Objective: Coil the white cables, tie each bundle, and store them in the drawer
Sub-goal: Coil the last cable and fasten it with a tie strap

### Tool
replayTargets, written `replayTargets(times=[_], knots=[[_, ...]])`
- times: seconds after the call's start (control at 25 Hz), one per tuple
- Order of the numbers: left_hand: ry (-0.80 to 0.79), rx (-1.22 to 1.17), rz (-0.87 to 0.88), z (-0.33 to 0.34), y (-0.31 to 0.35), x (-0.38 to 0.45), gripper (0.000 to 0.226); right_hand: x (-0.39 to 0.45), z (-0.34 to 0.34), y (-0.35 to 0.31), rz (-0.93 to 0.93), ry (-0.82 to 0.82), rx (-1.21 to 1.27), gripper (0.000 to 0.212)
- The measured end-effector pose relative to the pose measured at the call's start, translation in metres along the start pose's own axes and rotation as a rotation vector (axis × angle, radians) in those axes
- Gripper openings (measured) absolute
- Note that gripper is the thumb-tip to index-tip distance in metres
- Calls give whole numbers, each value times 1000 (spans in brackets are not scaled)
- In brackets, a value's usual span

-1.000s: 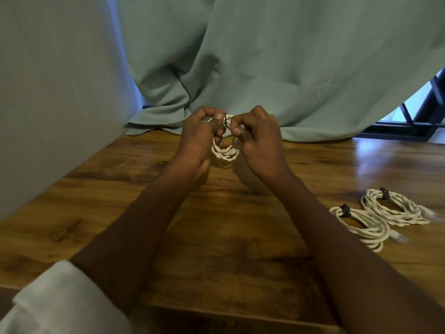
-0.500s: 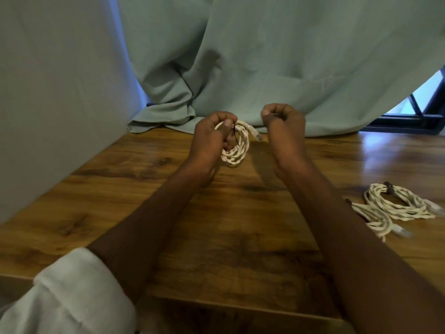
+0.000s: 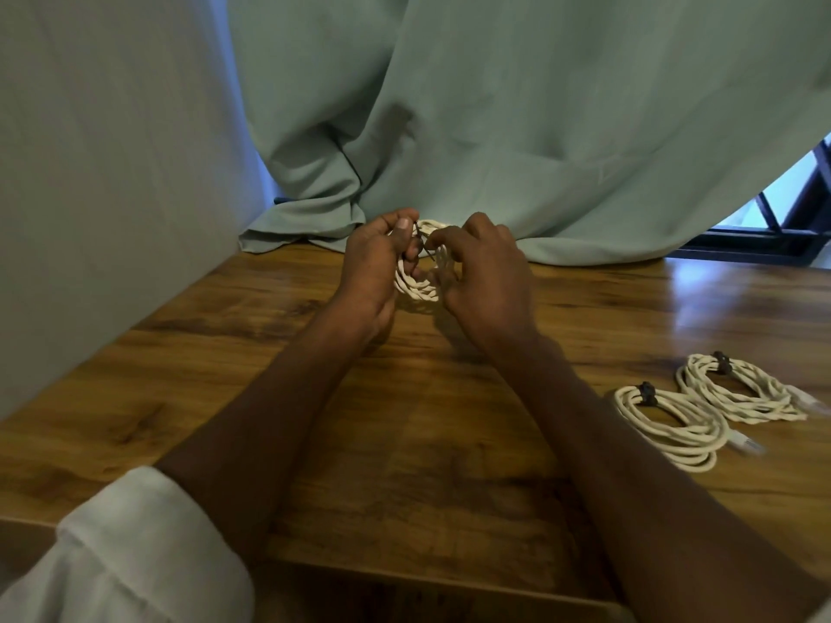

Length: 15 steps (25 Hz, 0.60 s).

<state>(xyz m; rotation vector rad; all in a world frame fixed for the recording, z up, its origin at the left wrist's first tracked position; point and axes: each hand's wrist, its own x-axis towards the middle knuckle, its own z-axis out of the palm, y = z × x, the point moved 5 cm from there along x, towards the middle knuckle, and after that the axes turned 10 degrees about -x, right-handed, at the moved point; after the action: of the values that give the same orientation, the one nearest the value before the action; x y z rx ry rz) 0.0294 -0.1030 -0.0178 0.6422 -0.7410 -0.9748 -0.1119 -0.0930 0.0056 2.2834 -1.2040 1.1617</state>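
A small coil of white cable [image 3: 416, 287] is held up above the far middle of the wooden table [image 3: 404, 442]. My left hand [image 3: 375, 272] grips its left side, thumb and fingers pinching a thin dark tie [image 3: 425, 245] at the top of the coil. My right hand [image 3: 485, 276] curls around the right side of the coil, its fingertips at the same tie. Part of the coil is hidden behind both hands. Two coiled white cables lie on the table at the right, one nearer [image 3: 670, 427] and one farther [image 3: 742, 393], each bound with a dark tie.
A pale green curtain [image 3: 494, 128] hangs behind the table and bunches on its far edge. A grey wall [image 3: 90, 173] stands along the left side. A window frame [image 3: 787, 227] shows at the far right. The table's near edge [image 3: 404, 577] runs below my forearms.
My right hand, which had pulled away to the right, has come back to the coil and closed on it at the tie. My left hand kept holding the coil.
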Motion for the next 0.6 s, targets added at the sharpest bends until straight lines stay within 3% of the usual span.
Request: replayTargets(times=[0.28, 0.6], knots=[[-49, -46, -63, 8, -8, -4, 14, 1, -6, 7, 59, 125, 124, 14], [-179, 411, 223, 22, 0, -16, 9, 8, -16, 15, 343, 238, 493, 18]])
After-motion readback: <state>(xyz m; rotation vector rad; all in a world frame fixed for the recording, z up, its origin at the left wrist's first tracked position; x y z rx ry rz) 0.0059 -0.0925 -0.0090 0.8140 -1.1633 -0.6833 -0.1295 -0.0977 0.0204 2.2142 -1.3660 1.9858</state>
